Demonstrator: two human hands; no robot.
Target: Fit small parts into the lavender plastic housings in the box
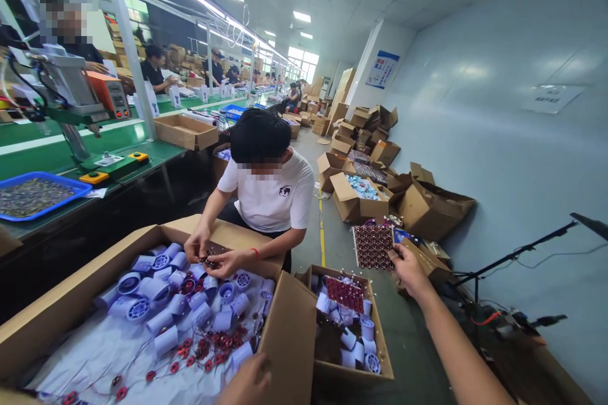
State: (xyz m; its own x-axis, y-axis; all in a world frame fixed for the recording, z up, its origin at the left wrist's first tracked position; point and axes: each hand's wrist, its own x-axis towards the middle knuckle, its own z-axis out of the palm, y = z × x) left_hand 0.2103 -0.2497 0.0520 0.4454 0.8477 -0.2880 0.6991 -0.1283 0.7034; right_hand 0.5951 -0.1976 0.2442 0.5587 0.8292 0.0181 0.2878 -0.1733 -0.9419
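Note:
My right hand pinches the edge of a dark red circuit board panel, raised over the floor. Rows of small parts cover the panel. My left hand is low in front, its fingers curled beside the wall of the large cardboard box; whatever it may hold is hidden. White-lilac plastic cups and small red round boards with wires lie in that box. A similar red panel rests on cups in a smaller box.
Across the large box, a seated person handles small dark parts with both hands. A green workbench with a press machine and blue tray runs along the left. Cardboard boxes line the right wall, near a black stand.

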